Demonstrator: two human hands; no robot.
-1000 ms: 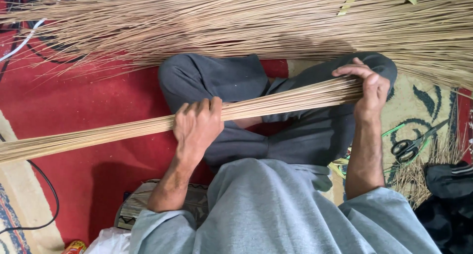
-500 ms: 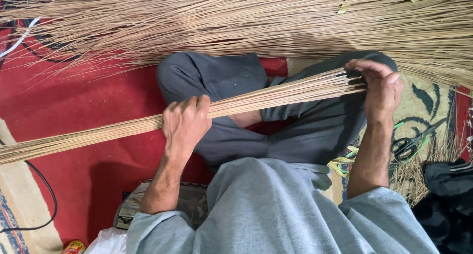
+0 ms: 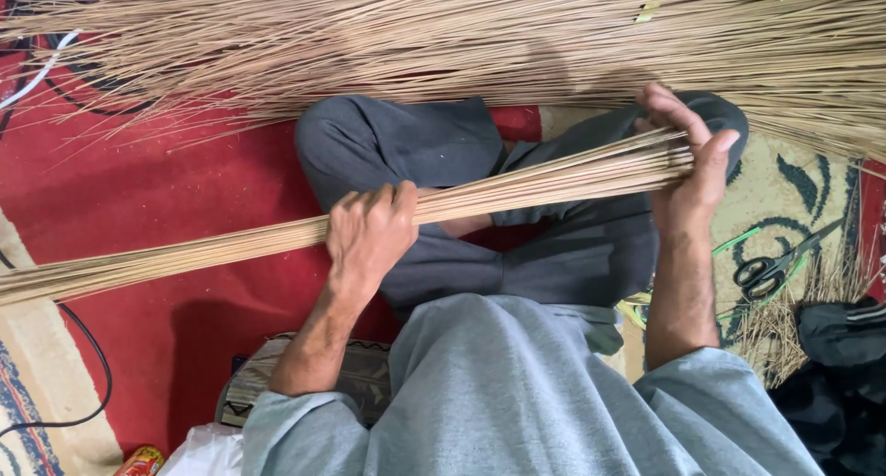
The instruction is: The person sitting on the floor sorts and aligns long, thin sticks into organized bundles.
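A long bundle of thin tan sticks point(image 3: 517, 186) lies across my crossed legs, running from the lower left up to the right. My left hand point(image 3: 367, 236) is closed around the bundle near its middle. My right hand point(image 3: 688, 167) is at the bundle's right end, palm flat against the stick tips with fingers spread. A big loose pile of the same sticks point(image 3: 443, 42) covers the floor beyond my knees.
Black-handled scissors point(image 3: 773, 268) lie on the patterned rug at right, among short stick trimmings point(image 3: 784, 333) and green strips. A dark cloth point(image 3: 835, 374) sits at the lower right. Cables point(image 3: 88, 347) run over the red carpet at left.
My right hand has opened from a grip on the bundle's end to a flat palm against the tips. My left hand slid left along the bundle, then back right.
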